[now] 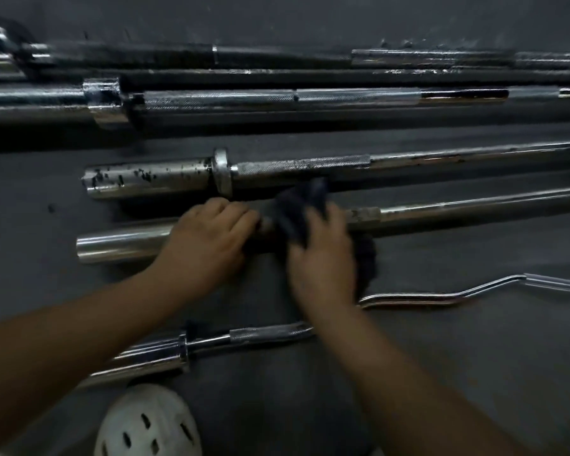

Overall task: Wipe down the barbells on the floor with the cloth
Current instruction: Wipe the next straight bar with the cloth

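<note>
Item: dark cloth [301, 209], wrapped over the chrome barbell [474, 206] lying on the floor [474, 373]. My right hand [323, 258] grips the cloth; my left hand [208, 238] curls over that barbell's sleeve. Adjacent: pitted barbell [152, 177] beyond, curl bar [408, 297] nearer.

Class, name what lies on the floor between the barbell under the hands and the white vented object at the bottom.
A chrome curl bar with a bent shaft, seen in the head view.

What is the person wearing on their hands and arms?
Nothing that shows. The left hand and right hand wear no gloves, and no sleeves, watch or bands appear up to the picture's edge. Blur would hide any small ring.
</note>
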Demonstrator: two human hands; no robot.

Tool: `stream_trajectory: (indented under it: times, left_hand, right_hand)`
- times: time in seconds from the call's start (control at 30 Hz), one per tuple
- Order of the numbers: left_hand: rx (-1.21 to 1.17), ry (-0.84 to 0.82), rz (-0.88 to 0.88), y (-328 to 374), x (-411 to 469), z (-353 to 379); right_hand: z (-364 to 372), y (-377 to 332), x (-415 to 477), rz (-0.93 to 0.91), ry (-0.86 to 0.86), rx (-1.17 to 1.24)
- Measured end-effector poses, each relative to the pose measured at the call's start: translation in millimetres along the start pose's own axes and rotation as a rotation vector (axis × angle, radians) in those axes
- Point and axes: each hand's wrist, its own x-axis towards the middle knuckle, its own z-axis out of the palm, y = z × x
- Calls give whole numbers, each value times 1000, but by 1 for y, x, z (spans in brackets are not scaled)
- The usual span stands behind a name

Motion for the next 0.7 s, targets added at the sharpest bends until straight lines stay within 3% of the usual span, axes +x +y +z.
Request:
stream_trajectory:
  times: [0.07,0.13,0.2,0.33,0.4,0.47,0.57,0.63,0.7]
  left_hand:
    - [-23,-18,-71,-3,-11,-1]
    - [-19,-80,-147,-11,-25,-9]
    - [24,-130,-138,-20,-40,-14]
    - [47,-119,-231,-16,-49,-8]
    - [82,-81,-257,-13,-45,-1]
    - [130,-72,-289,-13,-42,0]
    - [98,-164,-299,-21,-28,-11]
    - [67,-226,-285,-26,-19,-18]
    - [62,-240,-298,-26,-16,-19]
  right_hand:
    - [10,-24,-15,-190,-171,60]
    - [-6,-11,-6,-333,-233,-22]
    - [-31,28,10,-291,-175,-80]
    - [-43,61,15,133,131,20]
    - [-8,18,-2,59,115,19]
    - [24,-31,-26,-166,-26,14]
    - [13,-40,-20,-370,-209,-57]
    - [-15,-10,3,-400,-270,-187]
    - [-37,19,21,-230,-171,-161]
